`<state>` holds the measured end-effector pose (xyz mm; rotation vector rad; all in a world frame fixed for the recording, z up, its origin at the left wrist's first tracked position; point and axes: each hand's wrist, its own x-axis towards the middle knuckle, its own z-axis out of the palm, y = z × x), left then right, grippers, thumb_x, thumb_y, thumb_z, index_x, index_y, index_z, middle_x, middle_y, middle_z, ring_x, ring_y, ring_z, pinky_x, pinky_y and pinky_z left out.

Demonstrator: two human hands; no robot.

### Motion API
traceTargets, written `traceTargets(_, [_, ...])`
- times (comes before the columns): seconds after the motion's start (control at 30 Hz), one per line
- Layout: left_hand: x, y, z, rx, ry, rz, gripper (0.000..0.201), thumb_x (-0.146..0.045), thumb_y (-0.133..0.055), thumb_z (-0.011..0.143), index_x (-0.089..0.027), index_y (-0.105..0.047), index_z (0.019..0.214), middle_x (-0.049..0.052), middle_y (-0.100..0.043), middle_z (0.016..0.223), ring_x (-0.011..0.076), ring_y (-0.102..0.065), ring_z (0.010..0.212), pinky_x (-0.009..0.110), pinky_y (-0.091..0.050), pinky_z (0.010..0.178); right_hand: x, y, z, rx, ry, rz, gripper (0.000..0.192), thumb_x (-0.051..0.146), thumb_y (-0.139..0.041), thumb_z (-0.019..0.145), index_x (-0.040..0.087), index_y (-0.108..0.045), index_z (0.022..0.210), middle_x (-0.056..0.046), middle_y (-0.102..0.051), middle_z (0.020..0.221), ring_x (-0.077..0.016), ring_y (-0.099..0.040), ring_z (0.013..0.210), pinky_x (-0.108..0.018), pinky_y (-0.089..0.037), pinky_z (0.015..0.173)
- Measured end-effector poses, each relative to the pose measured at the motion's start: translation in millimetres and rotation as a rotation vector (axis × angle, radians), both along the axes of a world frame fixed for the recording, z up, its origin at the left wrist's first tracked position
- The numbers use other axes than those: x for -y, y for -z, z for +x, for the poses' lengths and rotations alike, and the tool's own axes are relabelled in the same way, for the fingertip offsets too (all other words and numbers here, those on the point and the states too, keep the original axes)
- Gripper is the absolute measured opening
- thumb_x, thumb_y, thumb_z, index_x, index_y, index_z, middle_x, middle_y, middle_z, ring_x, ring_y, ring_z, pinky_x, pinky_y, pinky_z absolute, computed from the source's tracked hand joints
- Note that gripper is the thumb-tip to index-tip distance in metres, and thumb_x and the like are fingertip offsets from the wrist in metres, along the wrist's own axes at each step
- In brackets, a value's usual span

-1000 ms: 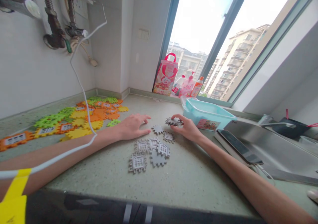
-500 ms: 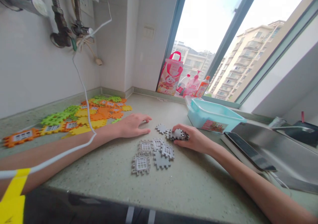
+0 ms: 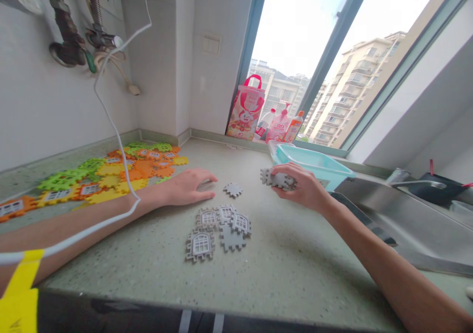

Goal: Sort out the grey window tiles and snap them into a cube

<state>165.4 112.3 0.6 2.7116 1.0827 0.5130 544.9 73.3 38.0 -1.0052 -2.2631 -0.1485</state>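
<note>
Over the speckled counter, the left hand has thumb and fingers apart; the right hand clamps grey tiles.

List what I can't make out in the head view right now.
All in the head view:
Grey pieces in the right grip: number, hidden by its fingers.
Turquoise tub: part of its front, behind that grip.
Phone: near side, covered by the right forearm.
Orange bottle: lettering, too small.
Pale object: cut off by the right edge.
</note>
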Motion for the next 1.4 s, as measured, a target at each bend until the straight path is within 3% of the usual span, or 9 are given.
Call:
traceTargets(0.2, [0,-2.0,1,0.003,0.066,0.01,0.04,-0.053,-0.057,0.1,-0.023,-0.072,0.122,0.009,-0.07,0.128,0.0272,-0.063,0.119,0.037,-0.046,0.104,-11,-17.9,41,-0.354,0.494,0.359,0.04,0.045,-0.07,0.087,0.024,-0.069,0.12,-0.009,-0.075,0.109,-0.0261,-0.071,0.09,-0.041,-0.057,0.086])
traceTargets(0.3, [1,-2.9,1,-0.009,0.049,-0.002,0.04,-0.052,-0.057,0.1,-0.022,-0.071,0.123,0.01,-0.069,0.13,0.0275,-0.062,0.122,0.038,-0.045,0.106,-20,-17.6,60,-0.453,0.645,0.429,0.042,0.047,-0.068,0.087,0.021,-0.069,0.12,-0.008,-0.075,0.102,-0.0238,-0.069,0.082,-0.039,-0.057,0.081])
traceTargets(0.63, [0,-0.1,1,0.006,0.047,-0.014,0.042,-0.054,-0.056,0.1,-0.022,-0.07,0.124,0.011,-0.067,0.131,0.0281,-0.06,0.123,0.038,-0.045,0.108,-37,-11.5,85,-0.241,0.867,0.135,0.045,0.05,-0.066,0.083,0.026,-0.079,0.118,-0.009,-0.078,0.091,-0.0326,-0.072,0.089,-0.045,-0.055,0.085])
traceTargets(0.83, [1,-1.6,2,0.003,0.05,-0.026,0.039,-0.051,-0.057,0.099,-0.022,-0.069,0.123,0.01,-0.066,0.131,0.0283,-0.059,0.124,0.039,-0.045,0.108,-40,-16.3,82,-0.092,0.92,0.017,0.045,0.052,-0.056,0.089,0.025,-0.083,0.113,-0.012,-0.08,0.1,-0.0349,-0.072,0.097,-0.045,-0.053,0.086])
traceTargets(1.07, [1,-0.8,2,-0.024,0.057,-0.017,0.04,-0.05,-0.055,0.101,-0.021,-0.067,0.125,0.01,-0.066,0.131,0.028,-0.058,0.125,0.039,-0.043,0.109,-40,-11.0,85,-0.102,0.888,0.047,0.052,0.054,-0.055,0.093,0.019,-0.077,0.125,-0.016,-0.078,0.112,-0.0351,-0.071,0.104,-0.047,-0.053,0.092])
traceTargets(1.2, [2,-2.7,2,-0.037,0.055,-0.022,0.04,-0.05,-0.054,0.102,-0.02,-0.067,0.125,0.011,-0.065,0.132,0.0281,-0.057,0.126,0.04,-0.043,0.11,-31,-9.0,68,-0.041,0.776,0.287,0.048,0.05,-0.053,0.098,0.02,-0.071,0.131,-0.017,-0.067,0.138,-0.0392,-0.057,0.132,-0.057,-0.046,0.109])
traceTargets(1.3, [2,-2.8,1,-0.035,0.064,-0.015,0.04,-0.051,-0.054,0.102,-0.021,-0.068,0.124,0.011,-0.065,0.131,0.0285,-0.058,0.124,0.039,-0.043,0.109,-15,-9.5,34,-0.001,0.588,0.437,0.042,0.044,-0.059,0.098,0.024,-0.068,0.135,-0.014,-0.055,0.154,-0.0389,-0.043,0.147,-0.061,-0.039,0.116])
traceTargets(1.4, [1,-1.8,0,-0.045,0.081,0.004,0.04,-0.051,-0.054,0.102,-0.021,-0.068,0.124,0.01,-0.065,0.13,0.0281,-0.059,0.123,0.039,-0.044,0.109,9,-7.1,-11,0.082,0.185,0.374,0.038,0.036,-0.062,0.099,0.029,-0.065,0.136,-0.01,-0.058,0.151,-0.0329,-0.052,0.142,-0.056,-0.043,0.115])
